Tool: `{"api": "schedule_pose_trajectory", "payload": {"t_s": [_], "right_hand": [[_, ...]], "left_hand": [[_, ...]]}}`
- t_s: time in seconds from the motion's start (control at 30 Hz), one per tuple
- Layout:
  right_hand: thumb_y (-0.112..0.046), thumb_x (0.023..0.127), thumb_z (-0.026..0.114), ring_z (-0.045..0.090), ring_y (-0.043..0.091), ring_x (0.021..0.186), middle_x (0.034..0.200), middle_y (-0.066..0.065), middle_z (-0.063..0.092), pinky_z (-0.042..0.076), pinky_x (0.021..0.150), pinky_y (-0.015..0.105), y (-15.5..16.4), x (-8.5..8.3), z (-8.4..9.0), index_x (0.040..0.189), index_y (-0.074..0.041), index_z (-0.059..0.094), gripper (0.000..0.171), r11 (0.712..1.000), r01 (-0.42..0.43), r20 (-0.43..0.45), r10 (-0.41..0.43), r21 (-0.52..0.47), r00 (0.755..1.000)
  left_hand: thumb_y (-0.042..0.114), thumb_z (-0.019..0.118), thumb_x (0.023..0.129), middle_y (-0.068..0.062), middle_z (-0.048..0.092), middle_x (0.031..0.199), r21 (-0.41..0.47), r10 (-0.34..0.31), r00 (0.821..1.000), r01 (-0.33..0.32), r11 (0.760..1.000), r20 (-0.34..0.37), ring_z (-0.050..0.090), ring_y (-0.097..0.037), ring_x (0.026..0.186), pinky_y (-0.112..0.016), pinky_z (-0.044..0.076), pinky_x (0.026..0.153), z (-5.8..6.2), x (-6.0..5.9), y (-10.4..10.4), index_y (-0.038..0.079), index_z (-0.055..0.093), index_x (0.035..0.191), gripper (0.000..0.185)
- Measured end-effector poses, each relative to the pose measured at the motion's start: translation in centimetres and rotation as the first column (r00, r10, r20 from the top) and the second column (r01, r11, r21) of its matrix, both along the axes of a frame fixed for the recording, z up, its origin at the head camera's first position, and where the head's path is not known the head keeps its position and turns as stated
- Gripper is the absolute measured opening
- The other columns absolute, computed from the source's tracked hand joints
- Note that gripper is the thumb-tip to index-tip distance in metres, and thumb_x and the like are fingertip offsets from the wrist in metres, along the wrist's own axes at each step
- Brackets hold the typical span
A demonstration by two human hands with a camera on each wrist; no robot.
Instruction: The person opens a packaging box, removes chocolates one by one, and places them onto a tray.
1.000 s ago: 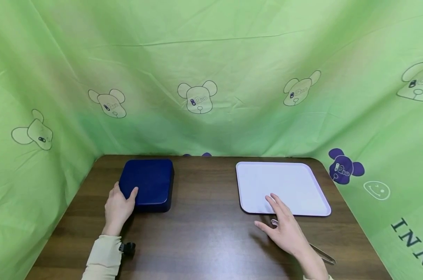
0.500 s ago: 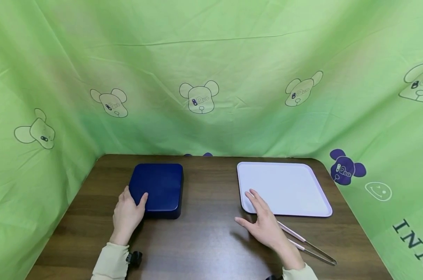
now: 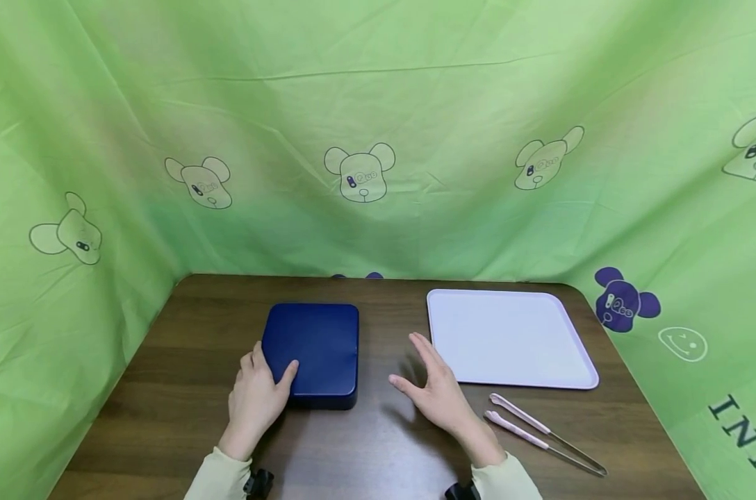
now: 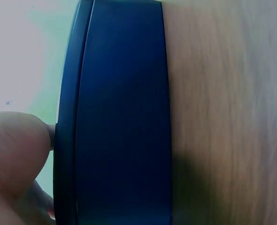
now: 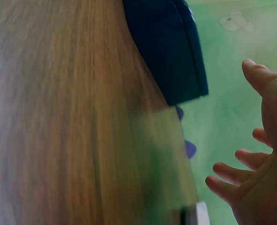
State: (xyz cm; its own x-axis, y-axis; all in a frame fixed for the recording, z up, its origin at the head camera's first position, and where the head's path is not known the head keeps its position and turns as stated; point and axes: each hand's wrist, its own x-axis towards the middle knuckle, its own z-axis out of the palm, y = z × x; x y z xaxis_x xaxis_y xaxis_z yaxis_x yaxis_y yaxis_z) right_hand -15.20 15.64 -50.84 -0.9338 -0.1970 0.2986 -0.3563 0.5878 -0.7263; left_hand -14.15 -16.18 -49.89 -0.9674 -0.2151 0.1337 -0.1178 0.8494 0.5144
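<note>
On the dark wooden desk (image 3: 184,389), in front of the green curtain (image 3: 378,104) with its bear prints, we see a flat blue box (image 3: 312,351) lying left of the middle, lid on. Our left hand (image 3: 256,399) grips its near left corner, thumb on the lid and fingers curled against the side; the left wrist view shows the box wall (image 4: 122,112) close up with the thumb (image 4: 16,145) pressed at the lid's edge. Our right hand (image 3: 434,392) hangs just right of the box, apart from it, fingers spread and holding nothing; the right wrist view shows those fingers (image 5: 265,79) open in the air beside the box's corner (image 5: 169,51). A white tray (image 3: 509,337) lies to the right, and a pair of pink tweezers (image 3: 540,437) lies on the desk just before it, untouched. We judge the step in hand to be steadying the box between both hands. The next move calls for the right hand to close the gap and take the box's right side, so the two hands can share the hold, perhaps to lift the lid.
</note>
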Motion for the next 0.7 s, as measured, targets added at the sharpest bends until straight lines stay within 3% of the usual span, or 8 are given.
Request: {"api": "schedule_pose_trajectory", "payload": {"t_s": [0.2, 0.4, 0.6, 0.7], "right_hand": [[-0.034, 0.092, 0.075, 0.049, 0.041, 0.135, 0.157, 0.024, 0.038, 0.05, 0.1, 0.052, -1.7, -1.0, -0.5, 0.154, -0.001, 0.037, 0.079, 0.996, -0.009, 0.077, 0.016, -0.092, 0.997], [-0.036, 0.095, 0.072, 0.052, 0.039, 0.133, 0.157, 0.021, 0.04, 0.051, 0.1, 0.049, -2.6, -1.5, -0.7, 0.154, 0.0, 0.038, 0.077, 0.987, 0.055, 0.193, -0.025, -0.15, 0.981], [-0.027, 0.096, 0.072, 0.053, 0.04, 0.132, 0.151, 0.027, 0.044, 0.05, 0.1, 0.051, -2.6, -1.7, -0.8, 0.149, 0.008, 0.041, 0.071, 0.982, 0.077, 0.174, -0.046, -0.172, 0.984], [-0.019, 0.096, 0.071, 0.053, 0.042, 0.131, 0.149, 0.03, 0.045, 0.049, 0.1, 0.052, -2.3, -1.9, -0.8, 0.147, 0.012, 0.041, 0.067, 0.98, 0.085, 0.15, -0.058, -0.182, 0.987]], "left_hand": [[0.055, 0.065, 0.093, -0.035, 0.048, 0.138, -0.005, -0.028, 1.0, 0.028, 1.0, 0.002, 0.056, -0.051, 0.116, -0.063, 0.054, 0.074, -0.7, 0.2, 2.1, -0.011, 0.031, 0.152, 0.094], [0.058, 0.063, 0.094, -0.032, 0.049, 0.14, 0.013, -0.049, 0.999, 0.05, 0.999, -0.011, 0.054, -0.048, 0.118, -0.059, 0.055, 0.077, -1.4, 0.2, 4.5, -0.01, 0.029, 0.153, 0.096], [0.057, 0.066, 0.093, -0.033, 0.049, 0.14, 0.026, -0.081, 0.995, 0.082, 0.996, -0.052, 0.053, -0.047, 0.117, -0.058, 0.055, 0.079, -1.6, 0.2, 6.6, -0.011, 0.03, 0.152, 0.097], [0.054, 0.067, 0.093, -0.032, 0.045, 0.145, 0.048, -0.112, 0.992, 0.115, 0.992, -0.064, 0.051, -0.047, 0.122, -0.058, 0.053, 0.087, -1.6, 0.0, 7.3, -0.009, 0.029, 0.153, 0.095]]}}
